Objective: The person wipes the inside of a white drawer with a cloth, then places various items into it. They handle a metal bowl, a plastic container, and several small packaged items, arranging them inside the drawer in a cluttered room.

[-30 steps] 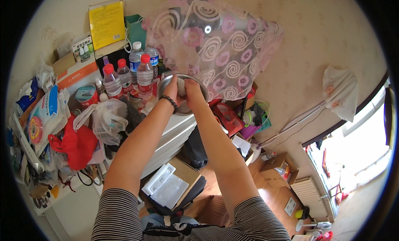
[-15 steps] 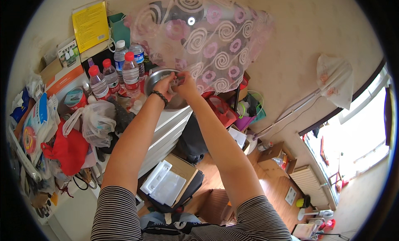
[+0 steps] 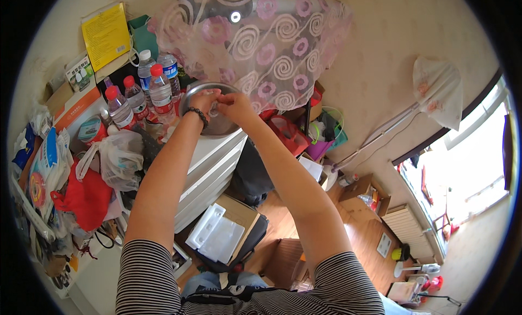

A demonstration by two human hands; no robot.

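A round stainless steel basin (image 3: pixel 222 126) sits on the end of the white cabinet top. Over its inside, my left hand (image 3: pixel 201 104), with a dark beaded bracelet at the wrist, is curled with its fingers toward the right. My right hand (image 3: pixel 237 109) is beside it, thumb and fingers pinched together near the left fingertips. Whatever lies between the fingers is too small and hidden to name. Just left of the basin stand several plastic bottles (image 3: pixel 161 92), most with red caps.
A patterned translucent cover (image 3: pixel 272 48) hangs right behind the basin. Left on the cabinet are a knotted plastic bag (image 3: pixel 120 160), a red cloth bag (image 3: pixel 92 201) and a yellow booklet (image 3: pixel 106 36). Below, white foam packing (image 3: pixel 217 233) lies on a carton; a red bag (image 3: pixel 288 135) is to the right.
The view has shifted slightly, moving the scene a little. My hands stay over the basin; the left fingers have turned and the whitish bit seen between the hands no longer shows clearly.
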